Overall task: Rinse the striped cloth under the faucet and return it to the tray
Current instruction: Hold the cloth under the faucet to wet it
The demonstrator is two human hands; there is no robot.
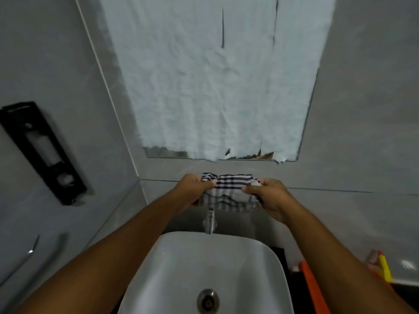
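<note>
Soft cotton, so the striped cloth (pixel 231 189) sags mid-frame above the faucet (pixel 209 220). Your left hand (pixel 192 189) and right hand (pixel 268 196) pinch its ends (good spots); I'd guess it gets heavy and drippy once wet.

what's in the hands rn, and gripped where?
Both hands hold the striped cloth: left hand grips its left end, right hand its right end, stretched between them above the faucet.
</note>
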